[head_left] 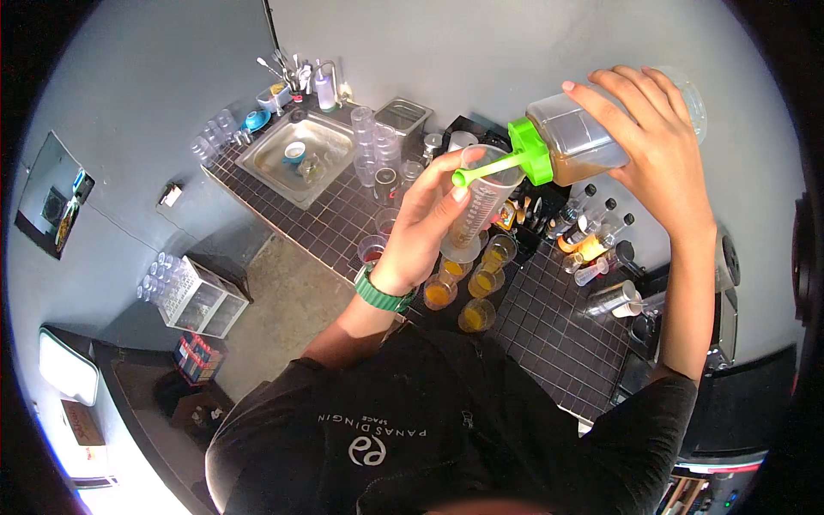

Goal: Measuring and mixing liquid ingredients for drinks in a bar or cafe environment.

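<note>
My left hand [419,232] is wrapped round a clear graduated measuring cylinder [481,206], held tilted above the counter. Some brownish liquid shows low inside it. My right hand [659,154] grips a clear pump-style dispenser bottle [573,129], tipped on its side. Its bright green cap and long spout [528,154] reach across the cylinder's mouth. Brown liquid lies along the lower side of the bottle near the cap. Below the cylinder stand several clear cups of orange-yellow liquid [475,315]. A cup with dark red contents [372,248] sits left of them, beside my left wrist.
A steel sink [257,167] is set into the black-tiled counter [558,313] at the far left. Stacked clear cups [364,142] stand beside it. Several black-capped bottles [592,232] and a metal shaker [611,299] line the right side. A white rack [202,300] is on the floor.
</note>
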